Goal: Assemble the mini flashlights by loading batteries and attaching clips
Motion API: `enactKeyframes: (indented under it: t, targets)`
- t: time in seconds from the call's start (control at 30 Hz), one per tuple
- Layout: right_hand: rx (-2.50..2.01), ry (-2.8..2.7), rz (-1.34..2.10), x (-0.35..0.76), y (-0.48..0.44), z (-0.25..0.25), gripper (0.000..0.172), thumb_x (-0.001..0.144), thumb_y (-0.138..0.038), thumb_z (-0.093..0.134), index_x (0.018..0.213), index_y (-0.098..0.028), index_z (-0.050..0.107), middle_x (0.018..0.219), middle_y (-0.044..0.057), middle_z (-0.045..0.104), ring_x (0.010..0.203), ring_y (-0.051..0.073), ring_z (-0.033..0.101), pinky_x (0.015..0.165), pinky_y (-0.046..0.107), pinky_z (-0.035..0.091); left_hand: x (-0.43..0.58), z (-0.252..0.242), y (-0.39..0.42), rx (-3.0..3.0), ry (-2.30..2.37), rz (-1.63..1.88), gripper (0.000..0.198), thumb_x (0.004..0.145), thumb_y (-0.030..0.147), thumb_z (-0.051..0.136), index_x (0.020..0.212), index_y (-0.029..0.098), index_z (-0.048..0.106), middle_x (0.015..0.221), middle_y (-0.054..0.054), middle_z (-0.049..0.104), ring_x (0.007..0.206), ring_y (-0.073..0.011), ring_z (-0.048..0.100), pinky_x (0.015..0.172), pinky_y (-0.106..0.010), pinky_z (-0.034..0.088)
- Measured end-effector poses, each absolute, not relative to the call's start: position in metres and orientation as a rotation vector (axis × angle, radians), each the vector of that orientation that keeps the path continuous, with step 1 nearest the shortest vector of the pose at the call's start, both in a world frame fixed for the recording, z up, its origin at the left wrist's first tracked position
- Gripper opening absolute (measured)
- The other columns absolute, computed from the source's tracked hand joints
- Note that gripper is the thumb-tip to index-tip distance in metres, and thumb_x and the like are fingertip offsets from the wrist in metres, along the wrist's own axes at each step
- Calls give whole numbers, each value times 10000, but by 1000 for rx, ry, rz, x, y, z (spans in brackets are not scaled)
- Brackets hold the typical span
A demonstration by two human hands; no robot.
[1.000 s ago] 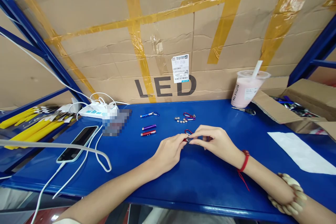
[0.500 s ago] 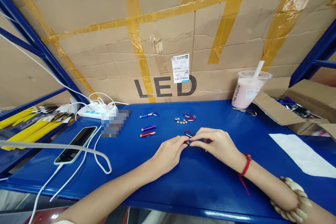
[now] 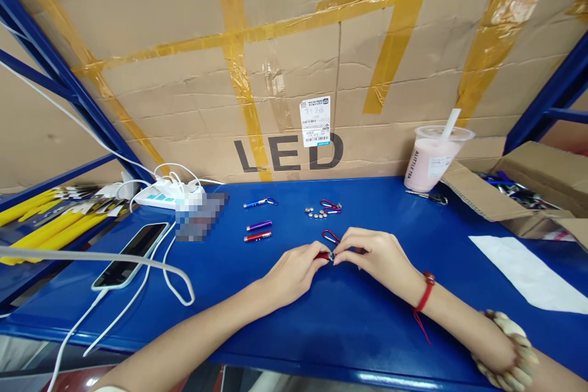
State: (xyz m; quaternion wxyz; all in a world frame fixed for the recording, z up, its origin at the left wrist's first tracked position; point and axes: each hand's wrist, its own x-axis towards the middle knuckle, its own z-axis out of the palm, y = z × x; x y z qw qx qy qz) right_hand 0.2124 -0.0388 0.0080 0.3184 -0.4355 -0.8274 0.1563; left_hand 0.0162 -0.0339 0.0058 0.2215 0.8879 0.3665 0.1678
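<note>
A red mini flashlight [image 3: 325, 255] is pinched low over the counter [image 3: 349, 318] by left hand [image 3: 294, 269] and right hand [image 3: 372, 254], both closed on it (fingertips only). Pink drink fills the lidded cup [image 3: 429, 162]; small coloured items lie in the open cardboard box [image 3: 546, 171].

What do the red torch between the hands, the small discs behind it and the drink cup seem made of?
The red torch is probably anodised metal, given its glossy coloured sheen, though painted plastic is possible. The discs look like bare silvery metal with bright glints. The cup is translucent plastic, with the pink drink showing through.
</note>
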Motion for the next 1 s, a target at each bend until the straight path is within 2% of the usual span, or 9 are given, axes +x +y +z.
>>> enactKeyframes:
  t: [0.4,0.53,0.67,0.83,1.0]
  targets:
    - [-1103,-2224,279,213,-41,9,261,850,-387,504,723,-236,675,755,-23,661,661,91,610,577,179,400,16,6,-35,2353,1005,484,96,913,217,351,918,210,447,986,-13,621,864,-148,599,716,-228,446]
    - [-1106,-2221,296,212,-42,10,241,854,-357,507,724,-236,670,769,-24,662,666,90,611,582,178,396,16,5,-37,2332,1005,515,87,909,207,352,895,207,438,940,-12,620,817,-144,598,687,-224,440]
    - [-1197,-2175,382,209,-43,13,200,827,-317,550,693,-237,674,736,-28,661,637,95,599,566,184,388,17,6,-38,2303,1002,526,77,902,186,359,864,201,424,864,-1,614,740,-134,592,629,-209,422]
    - [-1388,-2091,642,207,-42,16,123,745,-311,633,662,-239,689,686,-35,660,512,85,561,498,192,375,17,3,-37,2375,946,562,83,897,176,378,830,198,422,879,-2,616,761,-131,593,647,-204,422]
    - [-1433,-2014,823,206,-43,17,132,716,-311,646,637,-211,685,631,-22,657,458,86,545,476,202,374,14,-2,-35,2622,883,651,120,905,191,361,834,186,458,801,-21,617,710,-146,584,629,-225,424]
